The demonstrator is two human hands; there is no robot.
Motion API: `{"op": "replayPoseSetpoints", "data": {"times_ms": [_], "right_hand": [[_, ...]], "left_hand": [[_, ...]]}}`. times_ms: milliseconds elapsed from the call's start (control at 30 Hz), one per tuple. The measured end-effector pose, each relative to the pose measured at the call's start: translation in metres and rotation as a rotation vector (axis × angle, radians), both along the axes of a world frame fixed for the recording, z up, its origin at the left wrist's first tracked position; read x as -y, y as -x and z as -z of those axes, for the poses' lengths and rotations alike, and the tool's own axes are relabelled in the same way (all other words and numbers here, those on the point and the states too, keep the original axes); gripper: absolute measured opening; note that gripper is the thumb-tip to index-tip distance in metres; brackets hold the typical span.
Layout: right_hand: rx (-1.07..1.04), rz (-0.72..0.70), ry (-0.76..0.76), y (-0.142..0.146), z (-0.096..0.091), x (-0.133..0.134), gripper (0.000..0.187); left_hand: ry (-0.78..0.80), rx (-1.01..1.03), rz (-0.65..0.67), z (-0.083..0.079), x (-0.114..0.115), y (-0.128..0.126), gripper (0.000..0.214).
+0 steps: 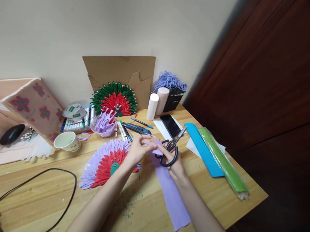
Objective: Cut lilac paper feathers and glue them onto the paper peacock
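Observation:
Near the middle of the table my left hand is closed, its fingertips pinching a small piece of purple crepe paper. My right hand meets it there, thumb and finger at the same piece. Black-handled scissors rest in my right hand, blades pointing away to the upper right. A long purple crepe strip runs beneath the hands toward the table's near edge. Left of my left forearm lies a fan of purple and red paper petals with a green centre, partly covered by that arm.
Behind stand a plastic bowl of purple cuttings, a green-and-red petal fan, cardboard and two white bottles. At right lie a phone, blue paper and wrapped green paper. A paper cup and black cable are left.

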State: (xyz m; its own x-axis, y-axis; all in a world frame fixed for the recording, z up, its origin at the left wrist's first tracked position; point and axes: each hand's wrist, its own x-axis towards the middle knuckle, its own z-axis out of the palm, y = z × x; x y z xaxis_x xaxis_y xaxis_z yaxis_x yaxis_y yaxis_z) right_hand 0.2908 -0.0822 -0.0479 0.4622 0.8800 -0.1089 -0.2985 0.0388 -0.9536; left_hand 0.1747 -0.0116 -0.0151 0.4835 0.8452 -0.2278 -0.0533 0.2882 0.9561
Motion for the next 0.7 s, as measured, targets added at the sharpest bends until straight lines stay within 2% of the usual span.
{"op": "replayPoseSetpoints", "data": {"times_ms": [100, 167, 233, 300, 367, 500, 600, 700], "right_hand": [[0.219, 0.082, -0.004, -0.009, -0.001, 0.001, 0.027], [0.319, 0.085, 0.004, -0.013, -0.002, 0.001, 0.03], [0.317, 0.084, 0.024, -0.012, -0.003, 0.001, 0.033], [0.202, 0.062, 0.044, -0.007, -0.002, 0.001, 0.038], [0.029, -0.03, 0.048, 0.0, 0.001, 0.001, 0.047], [-0.183, -0.381, 0.066, 0.013, 0.005, 0.006, 0.073], [-0.162, -0.612, 0.105, 0.019, 0.005, 0.013, 0.082], [-0.079, -0.699, 0.13, 0.023, 0.004, 0.017, 0.086]], "left_hand": [[0.027, -0.061, 0.102, 0.002, 0.001, 0.0, 0.04], [-0.048, -0.108, 0.175, 0.004, 0.003, 0.0, 0.029], [-0.165, -0.148, 0.189, 0.006, 0.004, -0.001, 0.028], [-0.271, -0.194, 0.105, 0.008, 0.005, -0.001, 0.028], [-0.384, -0.255, -0.042, 0.008, 0.005, 0.0, 0.026], [-0.627, -0.372, -0.265, 0.005, 0.001, 0.006, 0.026], [-0.728, -0.411, -0.359, 0.005, -0.004, 0.012, 0.025], [-0.775, -0.434, -0.395, 0.007, -0.006, 0.015, 0.023]]}}
